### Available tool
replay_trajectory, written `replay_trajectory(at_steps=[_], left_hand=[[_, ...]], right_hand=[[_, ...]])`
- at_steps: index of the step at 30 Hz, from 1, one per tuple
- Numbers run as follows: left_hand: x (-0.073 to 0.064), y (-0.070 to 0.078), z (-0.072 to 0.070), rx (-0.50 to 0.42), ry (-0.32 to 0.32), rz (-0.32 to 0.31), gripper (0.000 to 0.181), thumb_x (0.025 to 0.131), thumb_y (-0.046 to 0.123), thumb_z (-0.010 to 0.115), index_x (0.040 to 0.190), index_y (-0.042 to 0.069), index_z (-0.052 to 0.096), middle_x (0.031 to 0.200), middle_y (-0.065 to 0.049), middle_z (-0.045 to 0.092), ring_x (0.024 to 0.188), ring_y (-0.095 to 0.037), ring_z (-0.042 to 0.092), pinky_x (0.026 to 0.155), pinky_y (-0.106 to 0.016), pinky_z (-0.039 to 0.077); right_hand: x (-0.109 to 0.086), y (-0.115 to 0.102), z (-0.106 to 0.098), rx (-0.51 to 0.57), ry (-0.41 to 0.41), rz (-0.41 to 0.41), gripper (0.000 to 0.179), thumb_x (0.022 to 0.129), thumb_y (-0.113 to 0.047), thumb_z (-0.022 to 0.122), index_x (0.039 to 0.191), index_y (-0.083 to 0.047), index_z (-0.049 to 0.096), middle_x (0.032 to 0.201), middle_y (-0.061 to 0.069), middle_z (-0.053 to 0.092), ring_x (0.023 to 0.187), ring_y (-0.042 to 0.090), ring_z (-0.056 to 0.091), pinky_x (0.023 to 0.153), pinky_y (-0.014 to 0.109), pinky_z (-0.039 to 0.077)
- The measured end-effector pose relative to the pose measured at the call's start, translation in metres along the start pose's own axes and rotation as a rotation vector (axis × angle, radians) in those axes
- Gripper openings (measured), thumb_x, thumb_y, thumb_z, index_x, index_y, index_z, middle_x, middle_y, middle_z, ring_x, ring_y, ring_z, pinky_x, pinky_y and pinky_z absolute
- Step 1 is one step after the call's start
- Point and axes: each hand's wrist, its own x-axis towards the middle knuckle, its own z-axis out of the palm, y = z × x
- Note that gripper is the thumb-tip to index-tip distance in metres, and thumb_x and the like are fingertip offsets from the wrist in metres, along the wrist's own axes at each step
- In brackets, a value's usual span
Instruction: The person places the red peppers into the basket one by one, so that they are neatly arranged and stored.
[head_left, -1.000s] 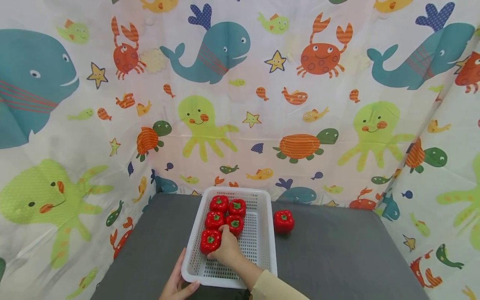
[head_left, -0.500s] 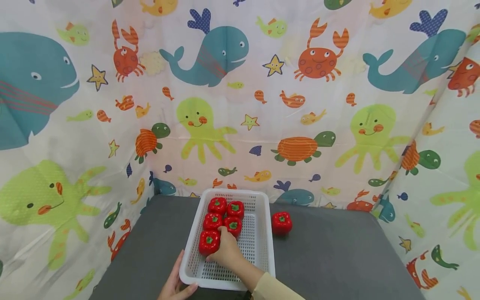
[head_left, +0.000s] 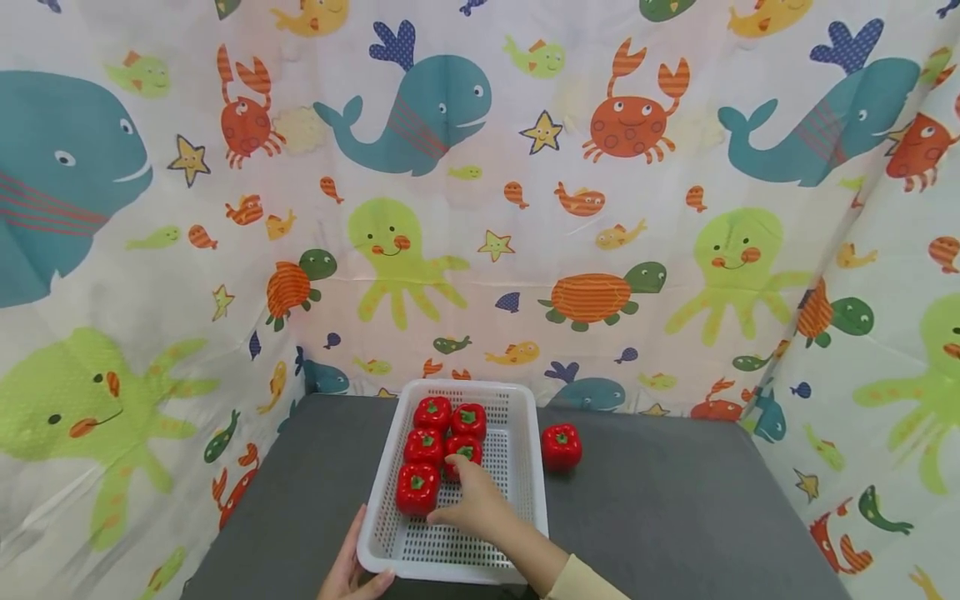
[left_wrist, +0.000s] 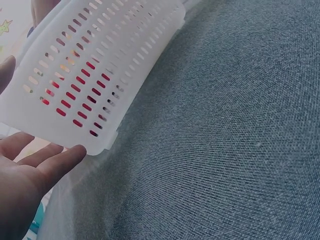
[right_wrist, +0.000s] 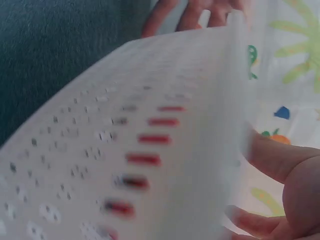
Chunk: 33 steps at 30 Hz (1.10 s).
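A white plastic basket [head_left: 534,433] with slotted walls holds several red bell peppers, grouped on its left side. My right hand [head_left: 476,504] is over the basket with thumb and fingers spread, just right of the front bell pepper [head_left: 417,489] and apart from it. Its fingertips partly cover another bell pepper [head_left: 464,450] behind. Nothing shows in its grasp. In the right wrist view, the right hand [right_wrist: 295,185] lies beyond the blurred basket wall. My left hand [head_left: 352,567] is at the basket's front left corner; in the left wrist view, the left hand [left_wrist: 35,175] has fairly straight fingers against the corner.
One more red bell pepper [head_left: 561,447] stands on the dark grey table [head_left: 660,508], just outside the basket's right wall. A sheet [head_left: 480,333] printed with sea animals hangs at the back and along both sides.
My right hand has let go of the front bell pepper and drawn slightly right, its fingers spreading. That pepper stays in the basket. The left hand keeps its place at the corner.
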Motion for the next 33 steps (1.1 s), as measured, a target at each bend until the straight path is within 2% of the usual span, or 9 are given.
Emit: replay_trajectory(at_steps=[7,14,20,26,30,33], left_hand=[[-0.001,0.0,0.001,0.004,0.015,0.001,0.107,0.094,0.016,0.071,0.161,0.015,-0.012,0.165,-0.03,0.009,0.142,-0.056,0.033,0.101,-0.054,0.051],[0.0,-0.001,-0.001,-0.015,-0.03,-0.007,0.109,0.095,0.016,0.07,0.16,0.015,-0.016,0.165,-0.029,0.005,0.142,-0.056,0.033,0.103,-0.056,0.049],[0.0,-0.003,0.0,0.009,-0.022,0.058,0.102,0.096,0.012,0.067,0.162,0.016,-0.011,0.166,-0.027,0.006,0.144,-0.057,0.027,0.104,-0.058,0.048],[0.0,-0.005,0.001,0.061,0.006,0.112,0.099,0.095,0.013,0.068,0.163,0.016,-0.004,0.166,-0.024,0.012,0.144,-0.055,0.028,0.106,-0.061,0.044],[-0.001,-0.005,0.002,0.069,0.025,0.131,0.099,0.094,0.012,0.07,0.163,0.016,-0.001,0.166,-0.023,0.014,0.144,-0.053,0.029,0.106,-0.06,0.044],[-0.003,-0.006,0.002,0.076,0.028,0.141,0.099,0.094,0.012,0.07,0.163,0.014,-0.001,0.166,-0.024,0.014,0.144,-0.054,0.03,0.106,-0.059,0.045]], right_hand=[[-0.016,-0.007,-0.029,0.022,0.019,-0.025,0.089,0.071,-0.034,0.092,0.145,-0.013,0.048,0.145,0.013,0.055,0.128,0.037,0.056,0.096,0.06,0.053],[-0.031,-0.008,-0.057,0.081,0.06,-0.04,0.089,0.073,-0.042,0.089,0.146,-0.015,0.047,0.146,0.018,0.055,0.13,0.043,0.055,0.088,0.056,0.058],[-0.036,0.0,-0.082,0.061,0.166,-0.064,0.083,0.077,-0.039,0.088,0.146,-0.017,0.048,0.143,0.017,0.058,0.127,0.043,0.058,0.088,0.053,0.059],[-0.035,0.014,-0.113,0.079,0.326,-0.076,0.073,0.079,-0.027,0.088,0.142,-0.018,0.053,0.137,0.012,0.063,0.12,0.034,0.065,0.087,0.047,0.06],[-0.035,0.026,-0.134,0.096,0.389,-0.092,0.074,0.08,-0.033,0.086,0.144,-0.022,0.051,0.141,0.008,0.061,0.117,0.033,0.067,0.086,0.047,0.06],[-0.034,0.036,-0.145,0.108,0.416,-0.11,0.072,0.081,-0.036,0.085,0.143,-0.023,0.051,0.142,0.007,0.06,0.12,0.032,0.065,0.091,0.048,0.058]])
